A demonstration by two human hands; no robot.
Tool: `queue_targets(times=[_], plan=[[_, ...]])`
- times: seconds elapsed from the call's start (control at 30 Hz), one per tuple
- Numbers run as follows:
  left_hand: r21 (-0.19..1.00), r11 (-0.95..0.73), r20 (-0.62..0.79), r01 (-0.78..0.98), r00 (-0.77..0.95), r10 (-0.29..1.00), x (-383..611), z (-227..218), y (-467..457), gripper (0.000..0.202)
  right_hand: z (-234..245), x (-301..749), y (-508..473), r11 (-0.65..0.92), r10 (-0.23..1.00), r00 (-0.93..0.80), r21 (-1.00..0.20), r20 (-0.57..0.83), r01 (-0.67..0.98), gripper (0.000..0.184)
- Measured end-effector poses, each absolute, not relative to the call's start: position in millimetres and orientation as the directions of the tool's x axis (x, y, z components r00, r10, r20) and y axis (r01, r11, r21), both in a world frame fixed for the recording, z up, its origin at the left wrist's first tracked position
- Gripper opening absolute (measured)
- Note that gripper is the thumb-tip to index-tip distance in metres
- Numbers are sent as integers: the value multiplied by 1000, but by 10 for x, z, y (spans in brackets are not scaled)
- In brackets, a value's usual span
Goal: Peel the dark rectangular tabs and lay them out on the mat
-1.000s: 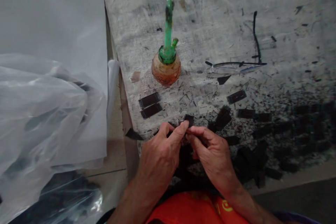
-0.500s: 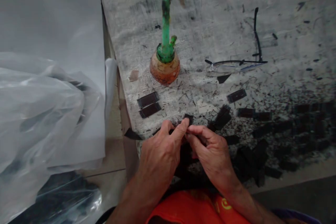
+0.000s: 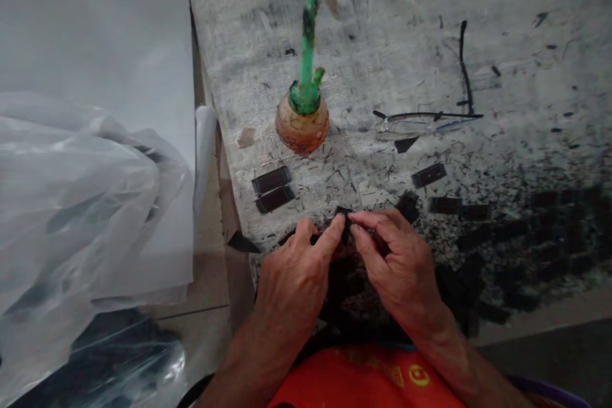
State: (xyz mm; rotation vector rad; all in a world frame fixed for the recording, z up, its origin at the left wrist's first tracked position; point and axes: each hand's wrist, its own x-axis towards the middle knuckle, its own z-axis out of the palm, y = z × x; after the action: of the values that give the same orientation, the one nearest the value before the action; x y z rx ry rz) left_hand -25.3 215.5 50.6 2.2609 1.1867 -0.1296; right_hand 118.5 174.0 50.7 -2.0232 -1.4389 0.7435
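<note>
Near the front of the table my left hand (image 3: 299, 271) presses its index fingertip onto a small black piece (image 3: 343, 211), its other fingers curled under. Most of that piece is hidden by fingertips. My right hand (image 3: 399, 261) is at the piece's right edge, thumb and index finger brought together in a pinch. What lies between them is too small and dark to make out. Two dark rectangular pieces (image 3: 273, 189) lie side by side beyond my left hand. Just past my right knuckles is another black piece (image 3: 408, 206).
A round amber bottle with a green spout (image 3: 303, 121) stands ahead. Eyeglasses (image 3: 430, 116) lie to its right. Dark rectangles (image 3: 447, 205) and black scraps cover the right side. White sheeting (image 3: 119, 204) and clear plastic (image 3: 71, 172) are at the left.
My right hand has shifted slightly right and forward, its fingertips now a little apart from my left index finger. My left hand stays nearly in place. The view has shifted slightly.
</note>
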Motion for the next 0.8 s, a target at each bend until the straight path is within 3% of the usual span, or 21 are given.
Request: queue_targets(times=[0.47,0.8], plan=[[669,-228,-247,707,501,830,-549,533,2036,30,487,1292,1831,-188,975,81,-575,-206,796,26],[632,-230,-284,740,497,820,-514,489,1868,32,482,1307,1846,-163,978,60,-559,-198,813,20]])
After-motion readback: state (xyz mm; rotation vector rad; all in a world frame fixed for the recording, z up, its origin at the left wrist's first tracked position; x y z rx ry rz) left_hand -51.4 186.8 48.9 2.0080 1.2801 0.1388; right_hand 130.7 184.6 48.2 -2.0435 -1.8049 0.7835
